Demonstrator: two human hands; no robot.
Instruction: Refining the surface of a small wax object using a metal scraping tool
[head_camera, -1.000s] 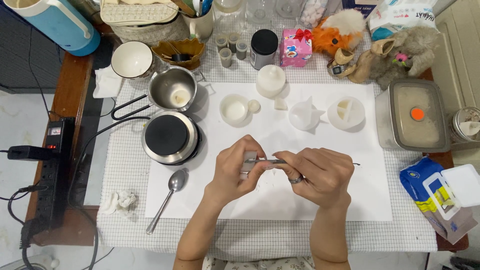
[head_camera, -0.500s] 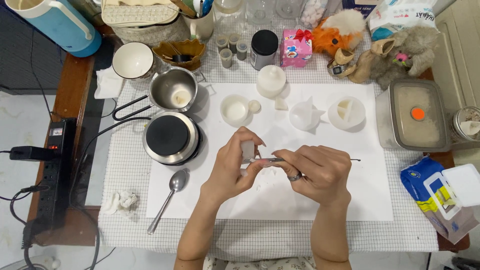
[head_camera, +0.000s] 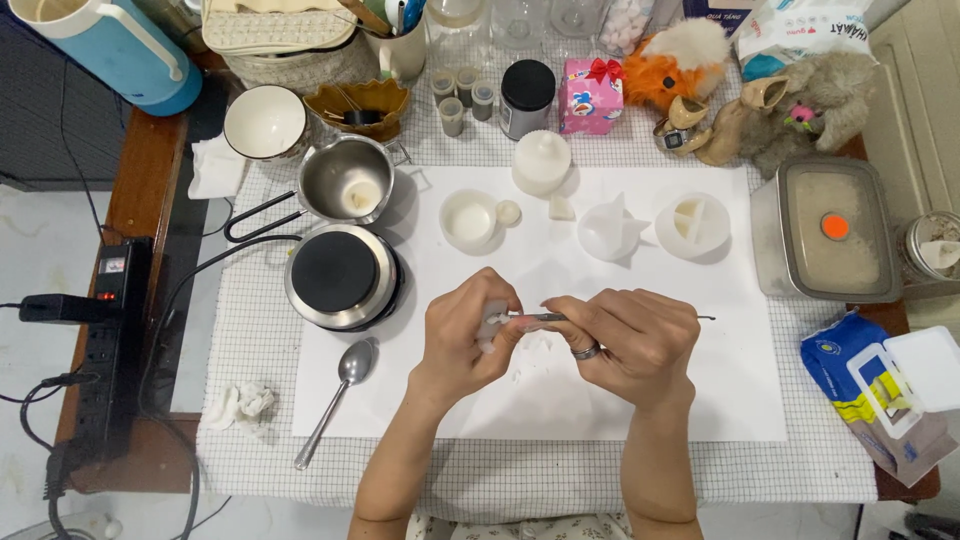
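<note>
Head view, items as I log them from my remote station.

1. Left hand (head_camera: 470, 335): clenched around a small white piece (head_camera: 490, 325), held over the white sheet (head_camera: 700, 400) at table centre.
2. Right hand (head_camera: 625, 340): pinching a thin metal tool (head_camera: 540, 317), its tip against the white piece; the far end pokes out past the knuckles.
3. Step in hand, by my reading: scraping or trimming the white piece. White crumbs lie on the sheet beneath. I judge the next stroke wants a steady left grip and light pressure, the piece turned to a fresh edge.
4. Steel pot (head_camera: 347, 180): a white residue at the bottom.
5. Small hot plate (head_camera: 335, 275): bare top.
6. White cup (head_camera: 470, 218): contents not clear.
7. Round divided mould (head_camera: 692, 222): pale fill in its sections, I think.
8. Lidded steel box (head_camera: 825, 240): lid on, contents hidden.
9. Spoon (head_camera: 335, 400): lying left of the hands, untouched.
</note>
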